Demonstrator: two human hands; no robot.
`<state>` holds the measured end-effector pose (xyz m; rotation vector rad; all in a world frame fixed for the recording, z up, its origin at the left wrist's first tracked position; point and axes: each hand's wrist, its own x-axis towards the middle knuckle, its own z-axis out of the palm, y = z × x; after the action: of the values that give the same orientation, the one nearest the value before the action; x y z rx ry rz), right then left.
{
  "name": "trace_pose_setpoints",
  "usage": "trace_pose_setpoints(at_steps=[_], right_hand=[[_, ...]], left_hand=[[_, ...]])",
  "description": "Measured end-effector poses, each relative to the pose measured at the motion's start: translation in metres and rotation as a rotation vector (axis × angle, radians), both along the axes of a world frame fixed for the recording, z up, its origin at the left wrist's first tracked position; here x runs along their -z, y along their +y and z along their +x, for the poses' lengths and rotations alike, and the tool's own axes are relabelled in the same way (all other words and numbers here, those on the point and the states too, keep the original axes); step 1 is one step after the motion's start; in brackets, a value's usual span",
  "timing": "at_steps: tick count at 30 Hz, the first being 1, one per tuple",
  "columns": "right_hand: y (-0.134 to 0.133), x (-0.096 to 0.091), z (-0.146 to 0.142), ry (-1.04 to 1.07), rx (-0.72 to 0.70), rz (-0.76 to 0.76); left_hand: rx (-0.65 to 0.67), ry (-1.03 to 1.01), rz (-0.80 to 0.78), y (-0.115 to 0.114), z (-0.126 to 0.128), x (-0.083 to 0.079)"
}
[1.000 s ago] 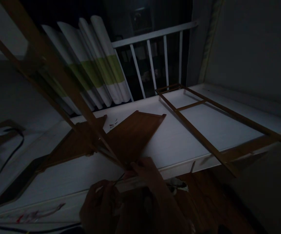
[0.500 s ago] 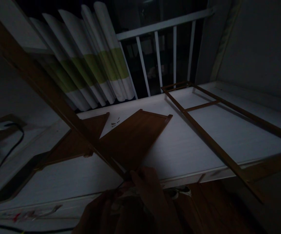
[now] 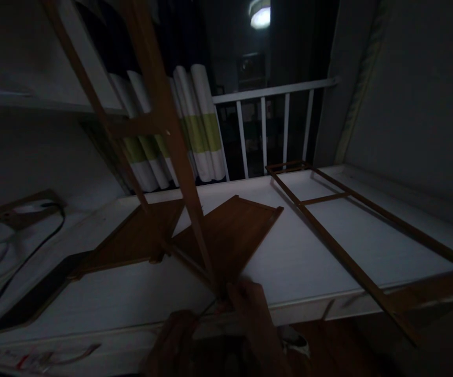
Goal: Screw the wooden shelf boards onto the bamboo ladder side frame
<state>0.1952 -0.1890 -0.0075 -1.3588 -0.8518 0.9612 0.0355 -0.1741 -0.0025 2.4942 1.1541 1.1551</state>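
The room is very dark. My right hand point(image 3: 252, 309) is closed around the bottom end of a brown wooden ladder-like frame point(image 3: 171, 136) that rises steeply up and to the left. My left hand point(image 3: 173, 340) sits just left of it, low in the view, fingers curled; a thin dark thing runs from it toward the frame's foot, and I cannot make out what it is. The frame's foot rests near the front edge of a white surface point(image 3: 312, 262), over a flat brown panel point(image 3: 238, 230).
A second brown panel point(image 3: 140, 235) and a darker board point(image 3: 33, 298) lie to the left. Another wooden frame point(image 3: 328, 230) lies flat on the right, overhanging the front edge. A white railing point(image 3: 265, 131) and striped curtain point(image 3: 198, 136) stand behind. A black cable point(image 3: 33, 251) loops at left.
The held frame has swung from a shallow slant to much more upright. My hands stay at its foot, and the view has tilted upward.
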Motion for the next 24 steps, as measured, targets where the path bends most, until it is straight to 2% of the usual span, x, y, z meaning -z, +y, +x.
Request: trace_pose_setpoints(at_steps=[3,7,11,16,20,24], right_hand=[[0.000,-0.001,0.001,0.018,0.052,0.010],[0.000,-0.004,0.002,0.026,0.127,0.069],[-0.003,-0.011,0.005,0.051,0.135,0.116],[-0.005,-0.017,0.011,-0.016,0.153,0.132],[-0.005,-0.014,0.014,-0.082,0.155,0.127],[-0.005,-0.014,0.012,-0.085,0.169,0.122]], left_hand=[[0.030,-0.069,0.040,0.005,0.003,-0.001],[0.116,-0.101,0.018,0.009,0.010,0.005],[0.065,-0.159,-0.002,0.009,0.021,0.013],[0.104,-0.210,-0.041,0.006,0.033,0.013],[0.056,-0.334,-0.176,0.002,0.040,0.005],[0.052,-0.483,-0.435,-0.002,0.046,0.004]])
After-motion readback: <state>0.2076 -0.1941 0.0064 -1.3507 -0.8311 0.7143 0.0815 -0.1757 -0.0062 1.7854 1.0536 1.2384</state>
